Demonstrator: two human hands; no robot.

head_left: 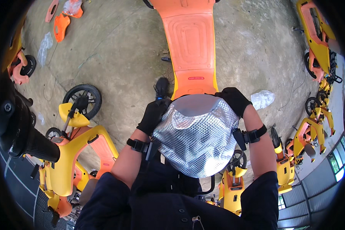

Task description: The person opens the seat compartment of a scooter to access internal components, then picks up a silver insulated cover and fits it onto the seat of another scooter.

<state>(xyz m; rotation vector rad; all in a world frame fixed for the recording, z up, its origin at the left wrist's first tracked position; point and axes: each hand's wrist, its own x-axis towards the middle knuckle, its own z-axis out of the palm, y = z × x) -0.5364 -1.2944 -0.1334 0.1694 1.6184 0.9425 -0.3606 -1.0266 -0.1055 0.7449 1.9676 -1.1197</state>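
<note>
We hold a silver quilted cover (197, 140) between both gloved hands — left hand (153, 115) gripping its left edge, right hand (234, 100) gripping its top right — just above the orange scooter deck (189, 46) on the concrete floor (119, 50).

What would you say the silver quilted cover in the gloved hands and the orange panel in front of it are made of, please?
The silver quilted cover looks like metallised foil over padding: shiny, crinkled, with an embossed diamond grid. The orange panel looks like moulded plastic, smooth and semi-matt with pressed-in ridges. The left hand and right hand wear black gloves, seemingly fabric.
</note>
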